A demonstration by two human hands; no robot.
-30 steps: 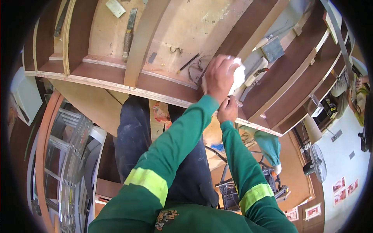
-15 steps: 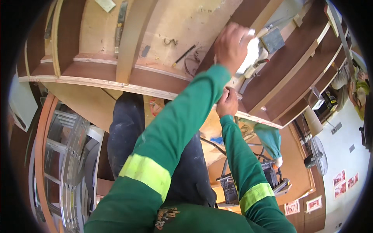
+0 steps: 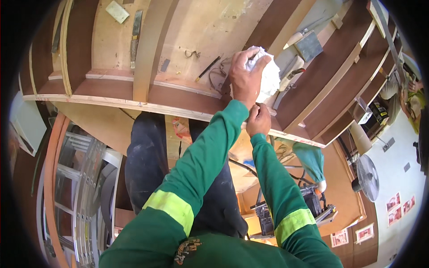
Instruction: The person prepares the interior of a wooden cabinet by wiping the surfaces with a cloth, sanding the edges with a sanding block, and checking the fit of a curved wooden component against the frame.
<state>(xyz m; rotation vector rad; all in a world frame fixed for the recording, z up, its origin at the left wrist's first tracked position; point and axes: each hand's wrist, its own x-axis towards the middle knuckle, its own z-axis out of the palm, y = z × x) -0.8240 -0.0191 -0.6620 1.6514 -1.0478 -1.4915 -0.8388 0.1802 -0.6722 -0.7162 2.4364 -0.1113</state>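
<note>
A crumpled white cloth (image 3: 267,77) is gripped in my left hand (image 3: 246,77), over the curved wooden frame (image 3: 178,106) with brown-faced compartments. Thumb and fingers press into the cloth from its near left side. Just below it, my right hand (image 3: 259,120) rests at the frame's front edge with its fingers curled closed; what is inside them is hidden. To the left of the cloth lie a dark pencil-like stick (image 3: 208,68) and a loop of thin brown strap (image 3: 217,77). Right of it are a red-tipped tool (image 3: 296,71) and a dark flat block (image 3: 308,46).
A putty-knife-like tool (image 3: 135,38) and a small white block (image 3: 117,12) lie in a left compartment. Aluminium ladders (image 3: 85,178) stand lower left. A power tool (image 3: 308,201), a teal bag (image 3: 309,158) and a fan (image 3: 368,178) are lower right. Another person (image 3: 413,105) is at far right.
My left hand has come left and nearer with the white cloth, uncovering the tools to its right. My right hand has shifted slightly left along the front edge.
</note>
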